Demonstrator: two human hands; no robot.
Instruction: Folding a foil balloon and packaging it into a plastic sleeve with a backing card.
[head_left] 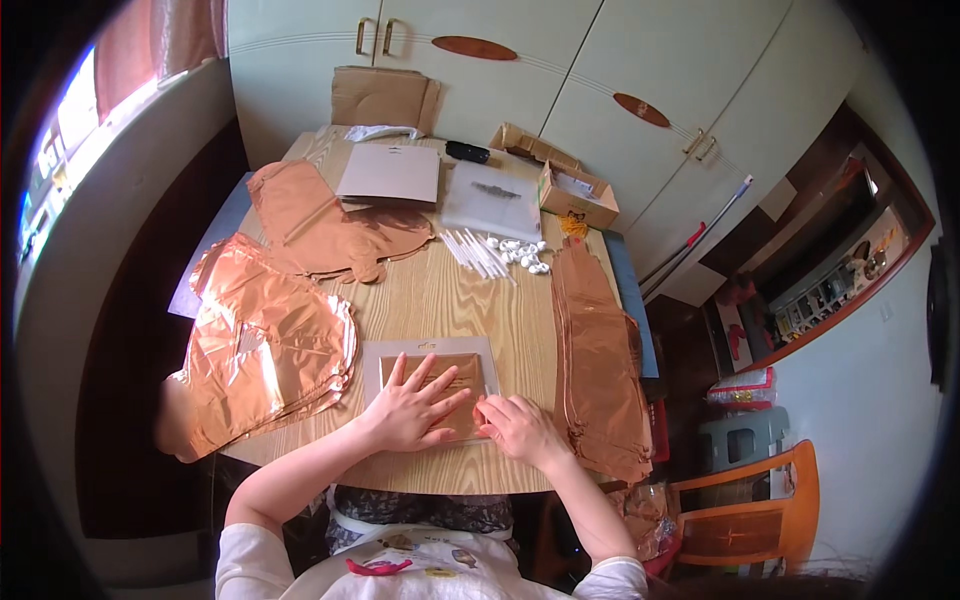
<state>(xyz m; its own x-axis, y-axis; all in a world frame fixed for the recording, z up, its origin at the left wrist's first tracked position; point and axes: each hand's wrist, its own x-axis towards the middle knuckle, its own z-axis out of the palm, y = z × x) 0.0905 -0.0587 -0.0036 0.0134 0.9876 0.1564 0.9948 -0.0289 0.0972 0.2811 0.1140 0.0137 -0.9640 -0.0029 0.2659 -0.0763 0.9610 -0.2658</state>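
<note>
At the near edge of the table a folded copper-coloured foil balloon [462,369] lies on a grey card [470,345] with a hang hole. My left hand [408,410] rests flat on the folded foil, its fingers spread. At the foil's right edge, my right hand [520,430] has its thumb and fingertips pinched together on the copper edge. What exactly sits between those fingertips is partly hidden. To the left is a pile of shiny copper foil balloons [285,345], unfolded and flat. A long stack of folded copper foil [590,350] lies to the right.
Beyond my hands are white plastic sticks [470,255], white cups [525,255], a duller copper foil stack [330,235], grey cards [390,172], clear bags [490,200], a black object [467,151] and an open carton [580,200]. A wooden chair [745,510] stands right.
</note>
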